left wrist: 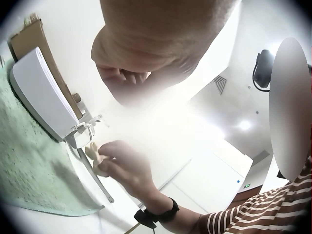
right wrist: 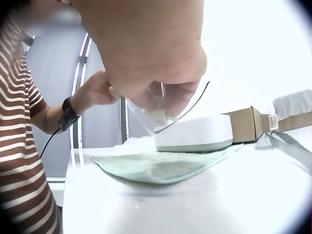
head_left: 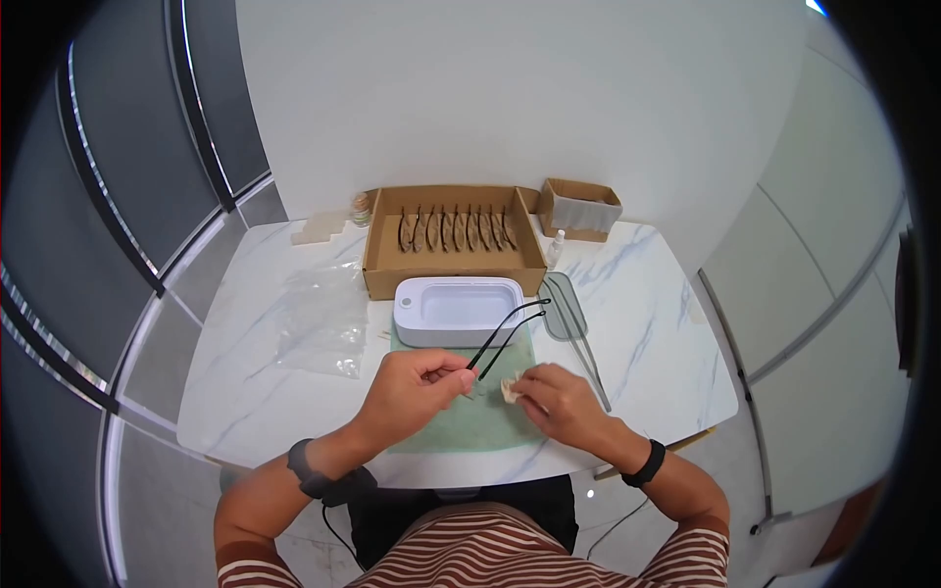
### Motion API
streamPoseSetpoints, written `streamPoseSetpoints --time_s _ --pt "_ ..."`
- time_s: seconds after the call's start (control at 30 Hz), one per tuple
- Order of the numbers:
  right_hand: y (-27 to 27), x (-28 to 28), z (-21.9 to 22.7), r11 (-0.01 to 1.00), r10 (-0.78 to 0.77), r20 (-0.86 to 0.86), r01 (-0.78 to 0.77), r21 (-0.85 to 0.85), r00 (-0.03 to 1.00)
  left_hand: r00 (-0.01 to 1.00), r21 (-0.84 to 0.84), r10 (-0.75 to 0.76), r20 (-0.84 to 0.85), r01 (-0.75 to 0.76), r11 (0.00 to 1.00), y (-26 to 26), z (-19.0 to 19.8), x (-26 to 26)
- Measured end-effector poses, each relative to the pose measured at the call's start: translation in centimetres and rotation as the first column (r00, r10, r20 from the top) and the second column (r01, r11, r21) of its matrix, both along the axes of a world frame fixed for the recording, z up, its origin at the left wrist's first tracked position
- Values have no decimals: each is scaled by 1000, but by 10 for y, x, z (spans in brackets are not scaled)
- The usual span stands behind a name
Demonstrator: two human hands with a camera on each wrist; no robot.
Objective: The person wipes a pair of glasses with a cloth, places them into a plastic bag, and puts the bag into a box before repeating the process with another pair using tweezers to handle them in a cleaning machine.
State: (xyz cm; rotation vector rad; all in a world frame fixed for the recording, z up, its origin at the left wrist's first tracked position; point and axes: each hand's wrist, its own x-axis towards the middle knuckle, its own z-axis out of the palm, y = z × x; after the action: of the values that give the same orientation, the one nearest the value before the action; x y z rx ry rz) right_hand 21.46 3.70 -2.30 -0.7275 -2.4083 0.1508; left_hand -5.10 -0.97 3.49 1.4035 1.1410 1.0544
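A pair of eyeglasses point(head_left: 503, 331) with thin black temples is held up over the green towel point(head_left: 461, 426). My left hand point(head_left: 417, 382) pinches it on the left side, and the temples point away toward the back. Its clear lens shows in the left wrist view, beside the pale cleaning machine. Close to the right of the glasses, my right hand point(head_left: 559, 400) pinches a crumpled cream cloth point(head_left: 511, 387) between thumb and fingers. In the right wrist view the cloth point(right wrist: 158, 116) overlaps the lens, with one black temple point(right wrist: 196, 104) reaching out to the right.
Behind the hands stands a pale lavender open-topped cleaning machine point(head_left: 461, 336). A cardboard box point(head_left: 456, 259) holds several eyeglasses in a row. On the right lie a grey-rimmed lid point(head_left: 566, 323) and long metal tongs point(head_left: 594, 367). Clear plastic bags point(head_left: 319, 323) cover the left; a spray bottle point(head_left: 556, 251) stands behind.
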Motion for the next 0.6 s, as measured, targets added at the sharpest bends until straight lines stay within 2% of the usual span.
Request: streamPoseSetpoints --time_s 0.03,0.1,0.17,0.27,0.4,0.6 --pt "2 -1 6 1000 -9 1 9 -1 1000 1000 -11 -15 -5 15 1000 0 0 2" --pt "4 -8 15 995 -11 -118 23 99 993 999 -21 -45 -22 44 999 2 0 5" --pt "6 -15 5 990 -6 -140 25 139 990 997 -26 -66 -39 65 998 4 1 9" --pt "9 -20 -7 990 11 102 -25 139 995 997 -45 -74 4 74 996 3 3 12" --pt "14 -24 -13 990 15 131 -33 135 991 999 -70 -46 -21 45 997 3 -2 11" --pt "20 -20 -10 997 -74 207 68 36 976 997 -91 -42 -72 35 995 1 -2 9"
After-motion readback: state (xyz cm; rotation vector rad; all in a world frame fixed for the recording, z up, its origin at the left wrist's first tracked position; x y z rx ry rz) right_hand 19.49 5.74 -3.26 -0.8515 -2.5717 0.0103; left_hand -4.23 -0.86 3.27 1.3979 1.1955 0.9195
